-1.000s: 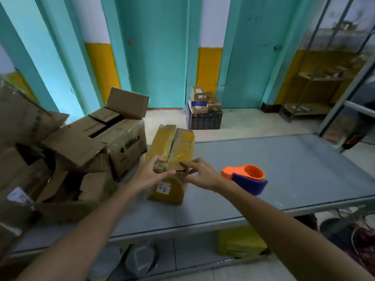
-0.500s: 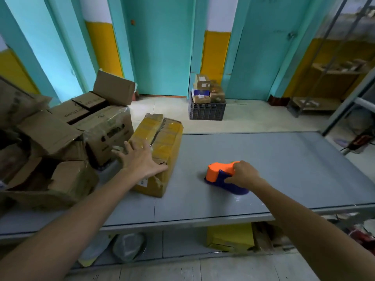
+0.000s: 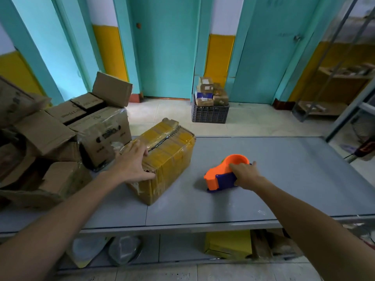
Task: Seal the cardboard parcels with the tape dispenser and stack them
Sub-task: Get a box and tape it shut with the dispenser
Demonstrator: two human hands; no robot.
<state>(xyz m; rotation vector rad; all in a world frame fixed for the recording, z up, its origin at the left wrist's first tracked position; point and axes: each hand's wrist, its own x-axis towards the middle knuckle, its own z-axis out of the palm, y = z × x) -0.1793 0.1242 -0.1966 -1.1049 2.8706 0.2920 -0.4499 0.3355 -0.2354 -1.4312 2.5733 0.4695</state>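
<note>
Parcel wrapped in yellow tape sits left of centre on the grey table, left hand pressing it with spread fingers; right hand curls round the orange tape dispenser to its right.

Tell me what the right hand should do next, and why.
Probably lift the orange and blue plastic tape dispenser toward the yellow-taped cardboard parcel: the right hand grips it, the left hand steadies the parcel, whose top seam gapes.

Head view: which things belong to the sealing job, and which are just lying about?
Job: yellow-taped parcel, under left hand; tape dispenser, in right hand; cardboard box pile, probably.
Lying about: crate of packages; yellow box under table.
</note>
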